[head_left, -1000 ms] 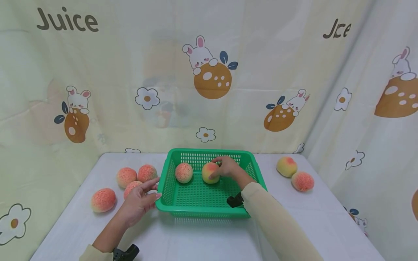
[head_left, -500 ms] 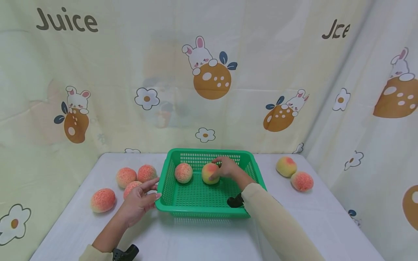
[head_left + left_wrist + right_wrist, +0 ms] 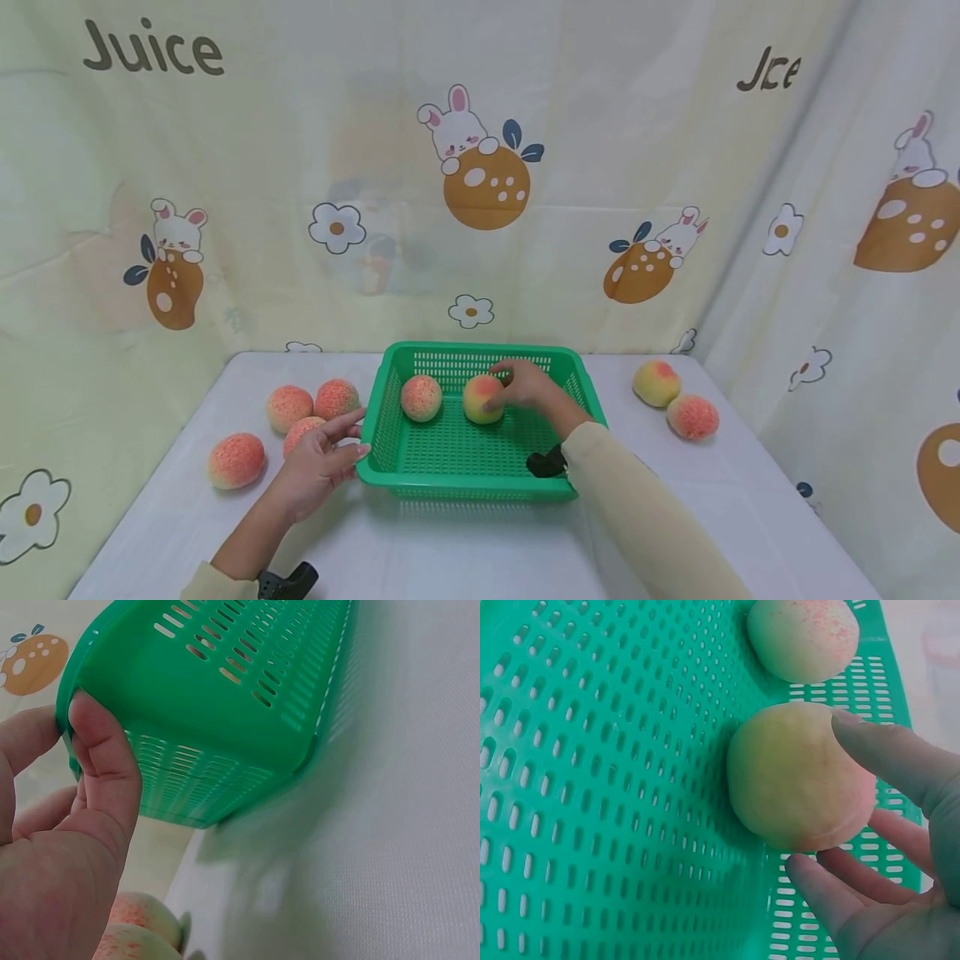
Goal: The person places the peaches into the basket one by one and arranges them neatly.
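A green plastic basket [image 3: 480, 486] stands mid-table. My left hand [image 3: 318, 471] pinches its left rim; in the left wrist view the thumb [image 3: 101, 735] lies against the outer wall, fingers on the other side. Inside the basket, my right hand [image 3: 525, 387] is curled loosely round a yellow-pink peach [image 3: 480, 402]. The right wrist view shows the thumb tip on this peach [image 3: 795, 776] and a fingertip close to its lower edge; whether that fingertip touches is unclear. A speckled pink peach [image 3: 422, 398] lies to its left in the basket.
Several speckled pink peaches [image 3: 237, 461] lie on the white table [image 3: 480, 550] left of the basket, some partly behind my left hand. To the right lie a yellow peach [image 3: 657, 383] and a pink peach [image 3: 693, 417]. A printed curtain [image 3: 375, 167] hangs behind.
My right hand and forearm have shifted very slightly right, while the yellow-pink peach stays in place. My left hand keeps its hold on the rim.
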A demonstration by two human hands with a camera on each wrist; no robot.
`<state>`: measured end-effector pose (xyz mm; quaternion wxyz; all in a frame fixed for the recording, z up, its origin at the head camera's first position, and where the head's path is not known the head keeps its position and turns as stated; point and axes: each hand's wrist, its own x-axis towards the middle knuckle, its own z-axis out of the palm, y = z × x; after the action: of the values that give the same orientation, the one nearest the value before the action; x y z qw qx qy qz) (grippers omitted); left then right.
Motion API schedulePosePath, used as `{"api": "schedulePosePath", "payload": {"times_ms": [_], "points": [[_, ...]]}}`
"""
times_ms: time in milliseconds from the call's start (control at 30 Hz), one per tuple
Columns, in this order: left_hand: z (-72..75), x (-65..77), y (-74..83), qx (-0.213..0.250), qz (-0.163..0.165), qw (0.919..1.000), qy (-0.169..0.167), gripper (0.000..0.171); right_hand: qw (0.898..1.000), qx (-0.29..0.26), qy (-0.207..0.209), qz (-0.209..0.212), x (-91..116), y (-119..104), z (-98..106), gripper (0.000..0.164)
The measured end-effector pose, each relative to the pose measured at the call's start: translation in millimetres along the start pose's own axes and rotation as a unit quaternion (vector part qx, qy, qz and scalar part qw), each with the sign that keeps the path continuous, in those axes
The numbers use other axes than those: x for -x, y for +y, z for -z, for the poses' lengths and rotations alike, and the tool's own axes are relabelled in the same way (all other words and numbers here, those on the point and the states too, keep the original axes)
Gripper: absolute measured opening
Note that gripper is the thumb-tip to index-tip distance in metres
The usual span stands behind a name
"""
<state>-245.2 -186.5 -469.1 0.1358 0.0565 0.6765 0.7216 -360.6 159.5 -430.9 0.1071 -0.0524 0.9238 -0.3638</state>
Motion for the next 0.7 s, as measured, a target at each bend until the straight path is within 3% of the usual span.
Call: {"api": "schedulePosePath", "payload": {"times_ms": [700], "points": [[-0.5,-0.8,-0.2,-0.005,0.004,1.0000,0.004,0.071,0.995,-0.088,0.000,0.045,28.9,9.8,38.1,0.071]]}}
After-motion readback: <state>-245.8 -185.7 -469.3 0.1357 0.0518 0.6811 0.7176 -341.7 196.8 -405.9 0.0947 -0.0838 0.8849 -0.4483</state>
